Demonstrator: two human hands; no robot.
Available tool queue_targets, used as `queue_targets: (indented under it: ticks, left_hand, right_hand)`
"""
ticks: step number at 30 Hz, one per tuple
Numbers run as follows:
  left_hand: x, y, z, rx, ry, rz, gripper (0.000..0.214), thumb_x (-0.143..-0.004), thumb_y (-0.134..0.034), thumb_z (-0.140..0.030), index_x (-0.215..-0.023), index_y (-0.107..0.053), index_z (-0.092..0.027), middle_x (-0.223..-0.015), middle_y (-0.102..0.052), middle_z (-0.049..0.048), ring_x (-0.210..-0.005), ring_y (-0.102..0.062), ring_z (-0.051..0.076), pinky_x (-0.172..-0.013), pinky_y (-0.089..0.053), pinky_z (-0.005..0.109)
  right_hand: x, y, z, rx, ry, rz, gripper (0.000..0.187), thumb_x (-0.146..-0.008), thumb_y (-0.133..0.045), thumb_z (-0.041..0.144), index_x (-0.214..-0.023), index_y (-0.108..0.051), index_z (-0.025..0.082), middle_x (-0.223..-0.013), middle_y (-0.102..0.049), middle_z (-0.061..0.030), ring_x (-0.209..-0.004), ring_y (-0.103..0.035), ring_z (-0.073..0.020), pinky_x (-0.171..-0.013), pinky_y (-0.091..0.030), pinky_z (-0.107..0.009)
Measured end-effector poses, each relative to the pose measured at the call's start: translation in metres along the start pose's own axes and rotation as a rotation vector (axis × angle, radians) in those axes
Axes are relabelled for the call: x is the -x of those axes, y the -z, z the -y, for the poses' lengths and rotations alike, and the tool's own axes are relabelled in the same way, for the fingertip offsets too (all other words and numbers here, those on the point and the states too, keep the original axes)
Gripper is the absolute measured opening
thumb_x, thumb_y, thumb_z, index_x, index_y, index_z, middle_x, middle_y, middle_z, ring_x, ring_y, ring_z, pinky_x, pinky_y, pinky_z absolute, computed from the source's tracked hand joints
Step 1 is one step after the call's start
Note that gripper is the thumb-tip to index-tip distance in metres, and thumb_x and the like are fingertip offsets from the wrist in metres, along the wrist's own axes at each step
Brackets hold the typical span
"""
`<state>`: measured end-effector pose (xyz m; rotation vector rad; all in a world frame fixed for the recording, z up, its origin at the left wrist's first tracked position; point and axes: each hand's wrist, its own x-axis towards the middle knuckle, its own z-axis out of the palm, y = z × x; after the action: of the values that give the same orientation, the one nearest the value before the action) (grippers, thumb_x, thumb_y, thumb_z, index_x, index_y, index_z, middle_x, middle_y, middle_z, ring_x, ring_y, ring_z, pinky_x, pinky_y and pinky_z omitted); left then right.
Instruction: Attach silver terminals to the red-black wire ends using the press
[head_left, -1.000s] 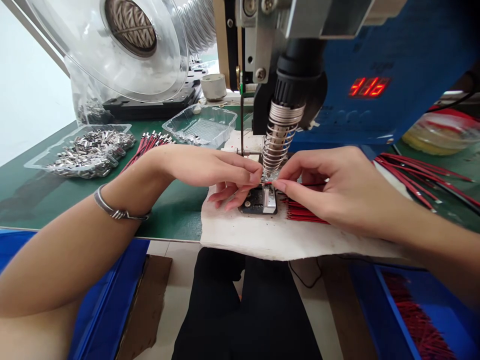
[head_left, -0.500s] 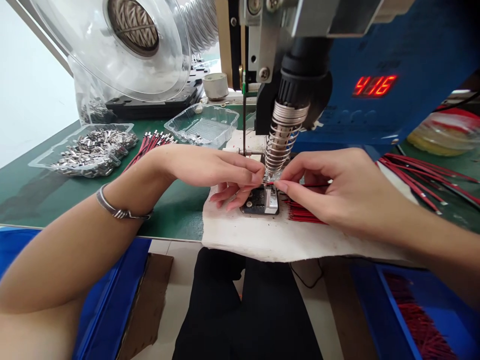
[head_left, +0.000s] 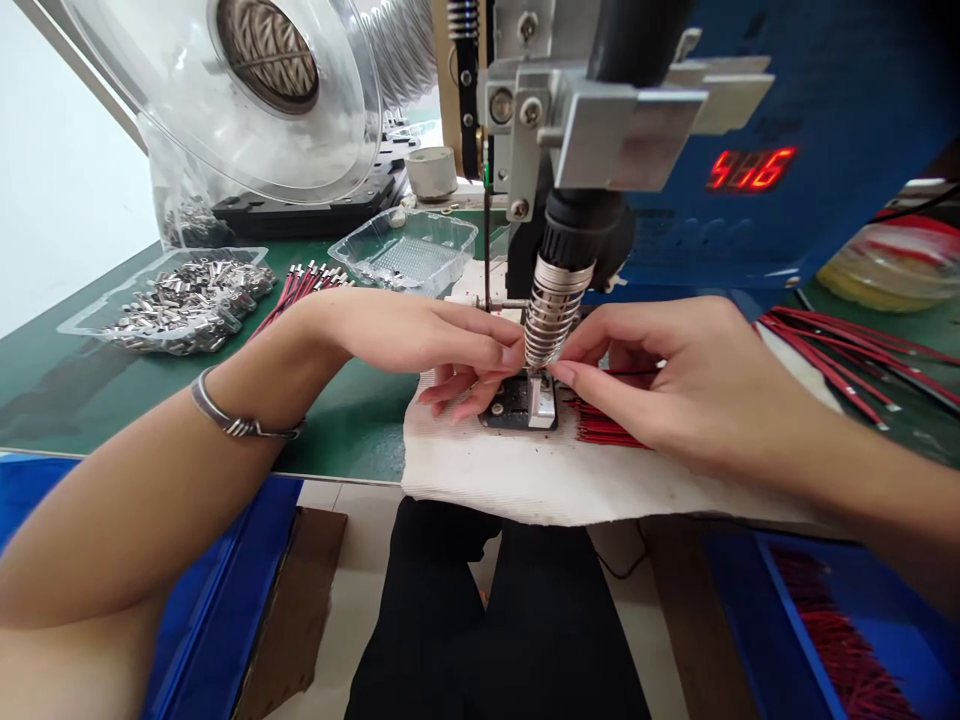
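My right hand (head_left: 645, 365) is closed in a pinch on a thin red-and-black wire, right of the soldering iron (head_left: 559, 300). The wire's end is hidden behind the iron's spring-wrapped tip. On the other side, my left hand (head_left: 442, 345) has thumb and forefinger pressed together close to the tip; whatever they hold is hidden. Its other fingers hang loosely curled. Below the tip stands a small metal fixture (head_left: 541, 405) on a black plate. A row of red and black wires (head_left: 607, 425) lies on the white cloth (head_left: 487, 470) under my right hand.
A clear tray (head_left: 187, 300) of small metal parts stands left, beside a bundle of wires with metal ends (head_left: 300, 285). Behind is another clear tray (head_left: 412, 250). More wires (head_left: 847, 365) lie right, near the blue machine (head_left: 720, 230). A blue bin (head_left: 825, 640) holds wires below.
The soldering iron and its bracket have come down between my hands, so the spring now covers the spot where the wire end showed. Both hands have stayed almost still.
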<state>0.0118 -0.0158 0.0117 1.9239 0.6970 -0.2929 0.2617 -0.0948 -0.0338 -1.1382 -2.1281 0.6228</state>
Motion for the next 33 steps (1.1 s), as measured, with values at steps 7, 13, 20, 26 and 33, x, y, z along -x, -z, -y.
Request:
queue_targets:
  ticks: [7,13,20,26,33]
  left_hand:
    - [-0.0002,0.0005,0.0005,0.013,0.003,0.010,0.026,-0.110,-0.059,-0.027,-0.084,-0.058,-0.023,-0.077,-0.075,0.0045,-0.065,-0.066,0.019,-0.064,-0.055,0.025]
    - [-0.0005,-0.0001,0.0006,0.020,0.000,-0.001,0.027,-0.109,-0.061,-0.028,-0.083,-0.057,-0.023,-0.077,-0.074,0.0047,-0.064,-0.064,0.019,-0.065,-0.055,0.027]
    - [-0.0011,0.0000,-0.0010,0.014,-0.008,-0.004,0.024,-0.105,-0.061,-0.023,-0.083,-0.051,-0.024,-0.077,-0.073,0.0039,-0.063,-0.065,0.019,-0.063,-0.054,0.027]
    - [0.0005,-0.0004,-0.0024,-0.011,-0.013,-0.007,0.021,-0.103,-0.059,-0.020,-0.087,-0.048,-0.025,-0.079,-0.074,0.0028,-0.063,-0.065,0.019,-0.062,-0.052,0.027]
    - [-0.0003,-0.0004,-0.0019,-0.028,-0.024,-0.015,0.023,-0.102,-0.065,-0.027,-0.087,-0.047,-0.026,-0.077,-0.074,0.0028,-0.063,-0.065,0.020,-0.062,-0.053,0.028]
  right_hand:
    - [-0.0011,-0.0015,0.0000,-0.002,-0.001,-0.002,0.017,-0.101,-0.074,0.027,-0.085,-0.078,0.026,-0.057,-0.067,0.0036,-0.048,-0.053,-0.0166,-0.060,-0.047,-0.037]
    - [-0.0003,-0.0008,0.0001,0.007,0.016,-0.007,0.015,-0.102,-0.075,0.027,-0.087,-0.079,0.025,-0.057,-0.066,0.0047,-0.049,-0.057,-0.0155,-0.061,-0.045,-0.035]
    - [0.0003,-0.0012,-0.0006,0.012,0.020,-0.022,0.016,-0.101,-0.075,0.028,-0.086,-0.081,0.025,-0.063,-0.071,0.0019,-0.056,-0.062,-0.0177,-0.063,-0.048,-0.035]
    - [0.0012,-0.0009,-0.0020,0.026,0.050,-0.026,0.016,-0.102,-0.075,0.026,-0.086,-0.080,0.025,-0.067,-0.074,0.0020,-0.057,-0.064,-0.0173,-0.063,-0.048,-0.035]
    - [0.0017,-0.0023,-0.0034,0.042,0.065,-0.034,0.016,-0.102,-0.076,0.025,-0.087,-0.080,0.024,-0.069,-0.076,0.0022,-0.055,-0.063,-0.0159,-0.063,-0.047,-0.035]
